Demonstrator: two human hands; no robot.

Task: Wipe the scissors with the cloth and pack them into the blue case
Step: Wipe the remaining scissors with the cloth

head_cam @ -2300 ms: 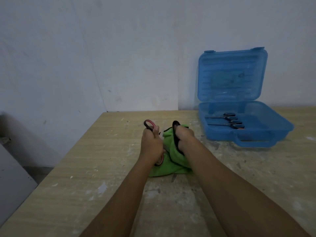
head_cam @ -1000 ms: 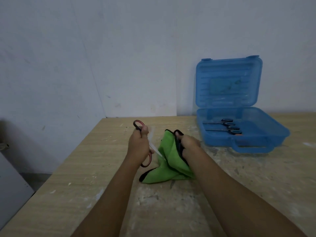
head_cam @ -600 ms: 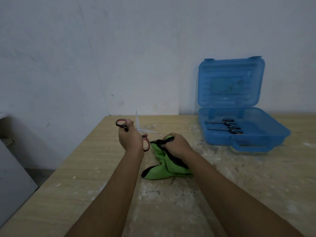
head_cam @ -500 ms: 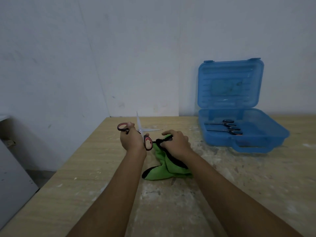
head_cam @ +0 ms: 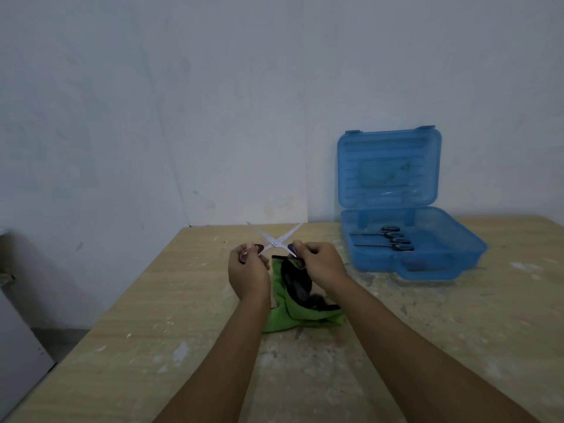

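Note:
A pair of scissors (head_cam: 275, 241) with red-and-black handles is held up above the table, its blades spread wide in an X pointing away from me. My left hand (head_cam: 247, 271) grips the left handle and my right hand (head_cam: 317, 264) grips the right handle. Under my hands the green cloth (head_cam: 288, 312) with black trim lies crumpled on the table. At the back right stands the blue case (head_cam: 427, 267) with its lid up; two black-handled scissors (head_cam: 387, 238) lie inside it.
The wooden table (head_cam: 152, 331) is stained with pale paint spots; its left edge drops off to the floor. A white wall (head_cam: 213, 102) rises right behind the table and the case.
My right hand left the cloth and took the scissors' right handle. The scissors swung round so both blades point away, spread wider. The cloth now lies loose on the table.

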